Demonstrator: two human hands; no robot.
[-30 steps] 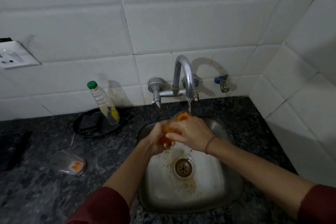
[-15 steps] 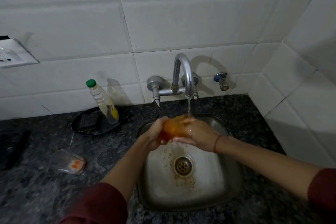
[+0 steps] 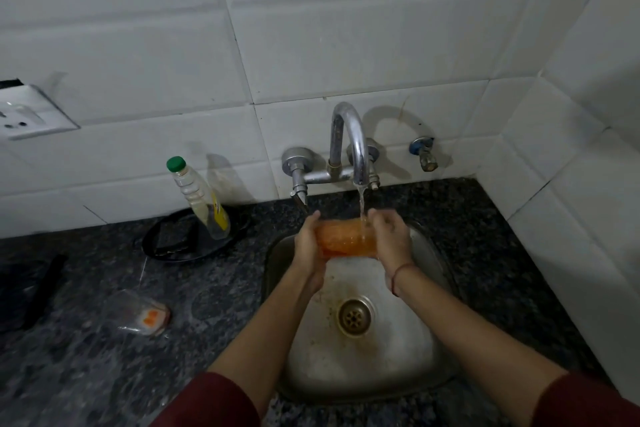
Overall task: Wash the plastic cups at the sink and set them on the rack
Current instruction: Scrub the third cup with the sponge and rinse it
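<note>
Left hand [image 3: 309, 246] and right hand [image 3: 390, 236] each curl round an end of the orange cup [image 3: 346, 239]; tap water strikes it.

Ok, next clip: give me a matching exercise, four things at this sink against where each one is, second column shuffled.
Things
1. orange cup
2. green-capped bottle
3. clear cup
4. drain

Places
A. lying on its side on the counter
B. in the floor of the sink
C. held sideways between the left hand and right hand, under the tap stream
D. standing in the black dish by the wall

Pairs: 1-C, 2-D, 3-A, 4-B
</note>
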